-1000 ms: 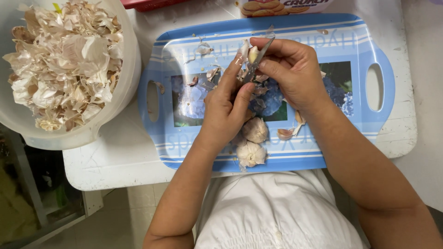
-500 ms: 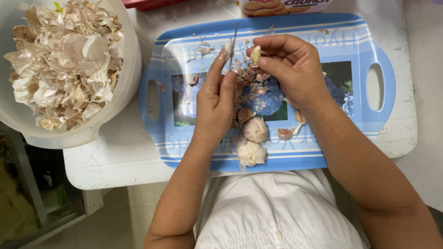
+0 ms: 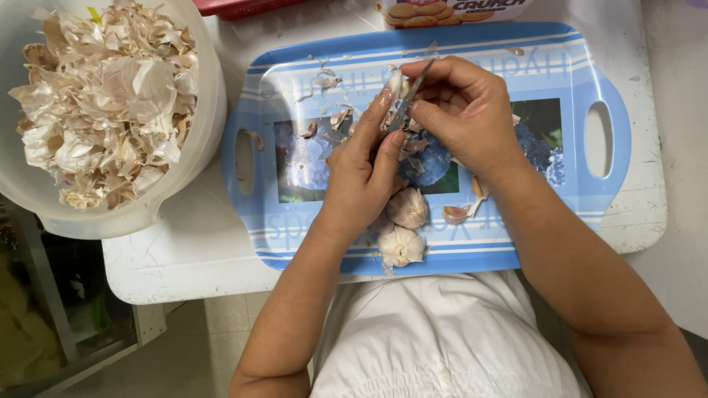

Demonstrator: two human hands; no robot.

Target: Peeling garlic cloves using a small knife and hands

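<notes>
Looking down on a white table [image 3: 184, 265] with everything on it. Biggest item: blue tray [image 3: 472, 44] with two handle cut-outs and a blue flower picture, centre frame. At 10 o'clock from the tray sits a white bowl [image 3: 210, 103] heaped with papery garlic skins [image 3: 103, 96], overhanging the table edge. At 12 o'clock, behind the tray, part of a biscuit packet [image 3: 457, 9] and a red edge of something, too cropped to identify.

Both hands are over the tray's middle. Right hand [image 3: 472, 118] comes in from 4 o'clock, fingers curled and pinching a small knife [image 3: 407, 99], thin blade angled toward 7 o'clock. Left hand [image 3: 361, 173] comes in from 7 o'clock, fingers mostly straight and close together, fingertips up against the blade; a pale garlic clove [image 3: 395, 81] shows at its fingertips, just beside the blade.

Two whole garlic bulbs [image 3: 402, 228] lie on the tray at 6 o'clock from the hands, touching each other. Loose skin scraps [image 3: 324, 81] scattered on the tray around 11 o'clock; one peeled clove piece [image 3: 456, 214] at 5 o'clock.
</notes>
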